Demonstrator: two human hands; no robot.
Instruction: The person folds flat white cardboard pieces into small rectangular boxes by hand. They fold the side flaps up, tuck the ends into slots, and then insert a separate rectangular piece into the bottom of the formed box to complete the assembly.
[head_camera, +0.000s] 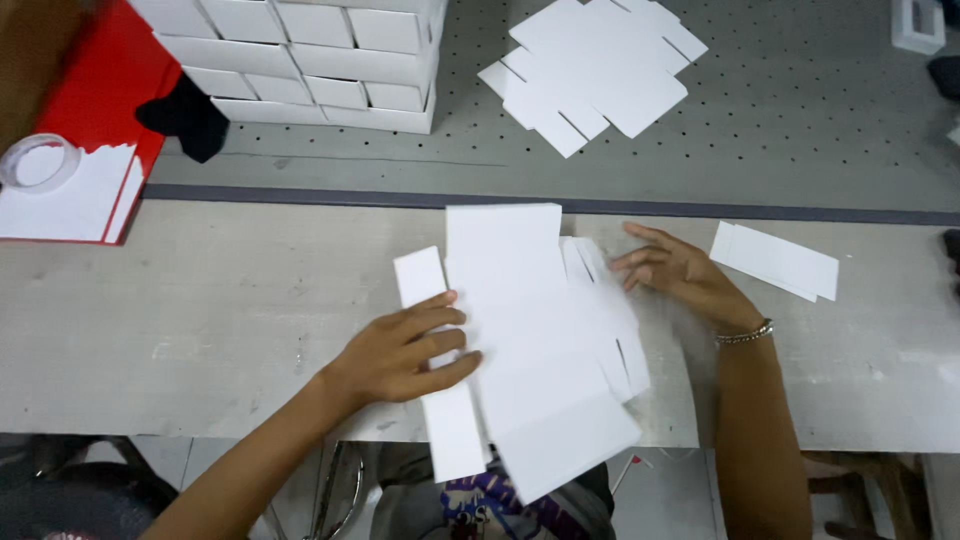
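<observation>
Left hand (405, 350) lies flat, fingers spread, pressing white card blanks (530, 340) onto the desk (200, 300). Right hand (672, 268) rests open at the blanks' right edge, gripping nothing.

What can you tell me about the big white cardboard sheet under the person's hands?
The white cardboard sheet is a flat, unfolded box blank with cut flaps and slits along its right side. It lies tilted on the worn table, its lower end past the near edge. The left hand presses on it; the right hand touches its flaps.
</observation>
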